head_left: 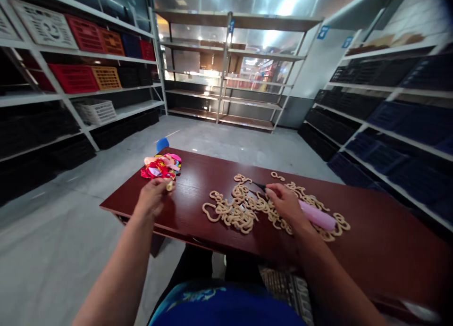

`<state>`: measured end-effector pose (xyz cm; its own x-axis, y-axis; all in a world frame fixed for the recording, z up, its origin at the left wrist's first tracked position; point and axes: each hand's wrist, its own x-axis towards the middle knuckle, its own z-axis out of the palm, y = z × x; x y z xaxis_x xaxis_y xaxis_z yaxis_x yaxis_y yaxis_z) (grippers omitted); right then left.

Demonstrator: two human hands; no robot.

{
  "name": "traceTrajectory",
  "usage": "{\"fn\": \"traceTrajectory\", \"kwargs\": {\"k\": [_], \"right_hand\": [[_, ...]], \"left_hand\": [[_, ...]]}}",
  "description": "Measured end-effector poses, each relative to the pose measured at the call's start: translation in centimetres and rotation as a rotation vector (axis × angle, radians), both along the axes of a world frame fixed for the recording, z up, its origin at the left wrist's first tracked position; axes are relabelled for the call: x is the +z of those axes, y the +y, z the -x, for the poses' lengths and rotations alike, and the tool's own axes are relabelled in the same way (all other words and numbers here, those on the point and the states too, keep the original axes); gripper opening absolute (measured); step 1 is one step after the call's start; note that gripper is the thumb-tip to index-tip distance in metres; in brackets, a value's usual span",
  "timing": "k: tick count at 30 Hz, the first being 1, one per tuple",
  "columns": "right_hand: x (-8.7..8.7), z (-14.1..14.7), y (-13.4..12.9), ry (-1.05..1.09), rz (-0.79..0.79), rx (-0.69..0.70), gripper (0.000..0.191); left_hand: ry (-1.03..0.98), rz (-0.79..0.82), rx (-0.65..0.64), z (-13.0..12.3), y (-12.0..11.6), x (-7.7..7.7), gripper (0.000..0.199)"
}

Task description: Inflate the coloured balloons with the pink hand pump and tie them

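Note:
My left hand (152,197) is closed on a small pale-yellow piece (170,186), too small to name, just in front of a pile of colourful cloth pieces (160,167) in red, pink and yellow. Out of my right hand (286,202), closed over the table, a thin dark pointed tool (259,186) sticks out to the left; its exact kind is unclear. Beneath and around this hand lie heaps of beige curled cords (238,213). A pink cylinder (317,214) rests among them, partly behind my right wrist.
The dark red wooden table (191,175) stands before me, with a blue chair back (162,144) past its far left edge. Shelves with crates (72,78) line the left side, and dark bins (354,99) fill the right shelves. A metal rack (226,66) stands across the room.

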<state>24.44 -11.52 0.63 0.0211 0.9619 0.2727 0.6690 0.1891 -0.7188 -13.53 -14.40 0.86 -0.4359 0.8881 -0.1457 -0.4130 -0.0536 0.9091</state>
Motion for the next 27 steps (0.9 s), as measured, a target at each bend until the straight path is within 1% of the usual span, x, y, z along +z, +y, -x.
{"fn": "traceTrajectory", "kwargs": {"k": [1,2,3,5,6,7,8,9,11,13,14,16,18,20,21,23,25,26,27], "right_hand": [[0.2,1.5,-0.6,0.113,0.091,0.094,0.033],[0.4,3.0,-1.2,0.27,0.2,0.172,0.034],[0.5,4.6,-1.8,0.439,0.344,0.276,0.037],[0.3,7.2,-2.5,0.787,0.641,0.408,0.044],[0.1,8.2,-2.7,0.928,0.741,0.448,0.045],[-0.2,9.0,-2.7,1.05,0.779,0.444,0.043],[-0.5,9.5,-2.6,1.141,0.763,0.412,0.04],[-0.8,9.8,-2.5,1.204,0.701,0.357,0.035],[-1.1,10.1,-2.2,1.244,0.532,0.244,0.033],[-0.9,10.2,-2.0,1.169,0.399,0.221,0.033],[-0.6,10.4,-2.0,1.088,0.333,0.236,0.031],[0.3,10.8,-1.9,0.855,0.188,0.282,0.026],[1.3,10.8,-1.8,0.586,0.064,0.333,0.024],[2.3,9.9,-1.3,0.35,0.008,0.372,0.031],[2.7,8.9,-0.9,0.244,-0.006,0.373,0.036],[2.9,5.7,-0.2,0.031,-0.034,0.305,0.046],[2.4,1.2,0.1,-0.22,-0.087,0.1,0.047],[1.9,-1.3,0.1,-0.35,-0.084,-0.01,0.049],[1.1,-3.7,-0.1,-0.468,-0.048,-0.11,0.05]], "left_hand": [[-0.015,-0.02,-0.095,-2.3,-0.2,0.2,0.036],[-0.024,-0.026,-0.189,-4.6,-0.4,0.3,0.04],[-0.032,-0.021,-0.301,-6.7,-0.7,0.4,0.043],[-0.023,-0.039,-0.476,-10.0,-1.3,0.3,0.045],[-0.006,-0.045,-0.551,-11.1,-1.6,0.2,0.045],[0.02,-0.048,-0.608,-11.9,-1.9,0.0,0.045],[0.05,-0.043,-0.652,-12.4,-2.2,-0.2,0.045],[0.076,-0.031,-0.684,-12.8,-2.4,-0.3,0.045],[0.091,0.005,-0.729,-13.1,-2.6,-0.5,0.047],[0.045,0.037,-0.785,-13.2,-2.7,-0.6,0.05],[0.013,0.054,-0.821,-13.4,-2.7,-0.5,0.051],[-0.037,0.09,-0.904,-13.8,-2.6,-0.4,0.049],[-0.082,0.134,-0.985,-14.4,-2.3,-0.4,0.035],[-0.192,0.155,-1.04,-14.9,-1.8,-0.4,0.022],[-0.266,0.151,-1.047,-15.0,-1.5,-0.5,0.017],[-0.424,0.115,-0.989,-14.7,-0.6,-0.4,0.011],[-0.542,0.066,-0.852,-13.9,0.4,-0.4,0.009],[-0.581,0.048,-0.767,-13.3,0.8,-0.4,0.008],[-0.61,0.04,-0.682,-12.7,1.3,-0.4,0.007]]}}
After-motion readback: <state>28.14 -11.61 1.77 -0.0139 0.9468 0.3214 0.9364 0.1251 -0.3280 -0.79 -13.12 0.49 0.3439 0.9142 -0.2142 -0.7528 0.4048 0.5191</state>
